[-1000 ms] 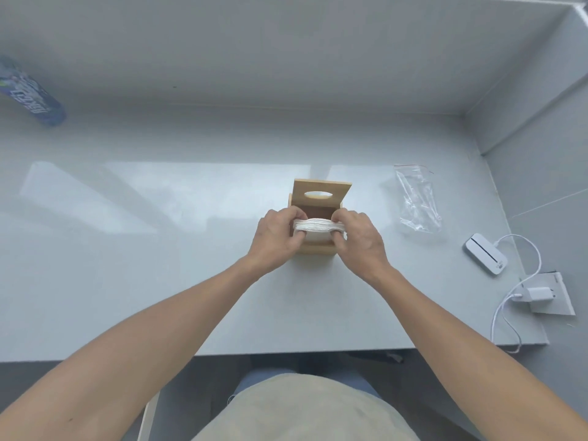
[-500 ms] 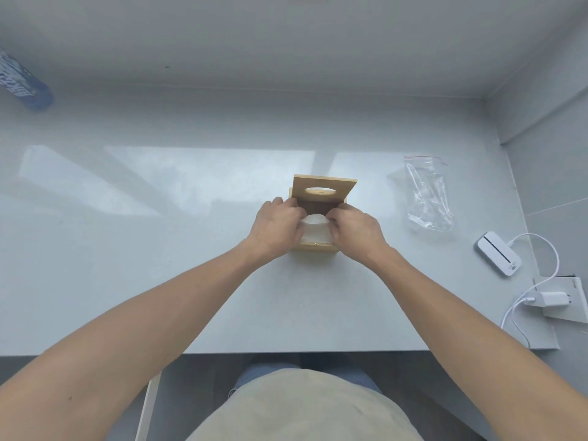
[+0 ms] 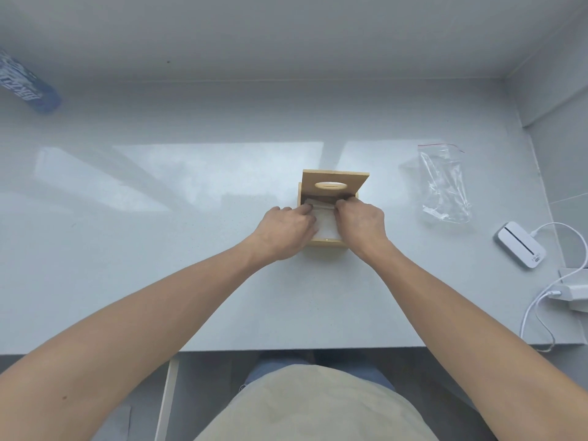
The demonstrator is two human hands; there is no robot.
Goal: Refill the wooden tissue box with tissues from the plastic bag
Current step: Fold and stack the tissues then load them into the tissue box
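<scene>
The wooden tissue box point(image 3: 327, 242) stands at the middle of the pale counter, its hinged lid point(image 3: 334, 186) with an oval slot raised toward the back. A white stack of tissues point(image 3: 326, 222) lies inside the box. My left hand point(image 3: 286, 230) and my right hand point(image 3: 361, 226) reach over the box from either side, fingertips pressing on the far part of the tissues under the lid. The hands hide most of the box's side walls. The clear plastic bag point(image 3: 445, 186) with a red zip strip lies flat to the right, apart from both hands.
A white device point(image 3: 521, 246) with a cable and a white charger plug point(image 3: 572, 292) lie at the counter's right edge. A blue wrapped pack point(image 3: 25, 87) sits at the far left by the back wall. The counter's front edge point(image 3: 286, 346) runs below my forearms.
The tissue stack, held above the box a second ago, has gone down into it. Both hands moved forward and lower, fingertips now at the far side under the lid.
</scene>
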